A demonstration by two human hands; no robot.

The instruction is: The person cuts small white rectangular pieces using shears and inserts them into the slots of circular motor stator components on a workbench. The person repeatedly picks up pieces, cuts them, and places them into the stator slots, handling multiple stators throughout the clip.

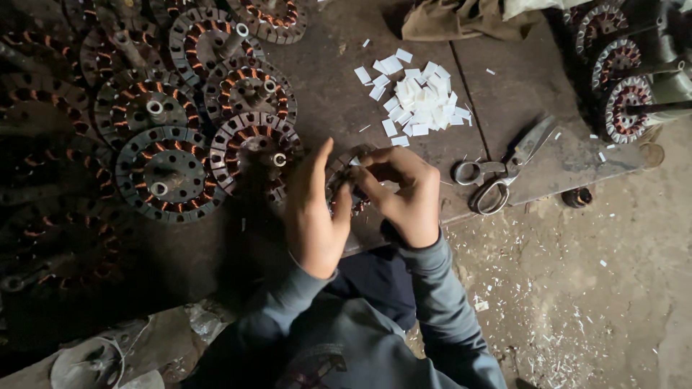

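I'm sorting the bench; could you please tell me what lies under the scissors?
The scissors lie on a dark board, handles near its edge. Anything beneath the blades is covered.
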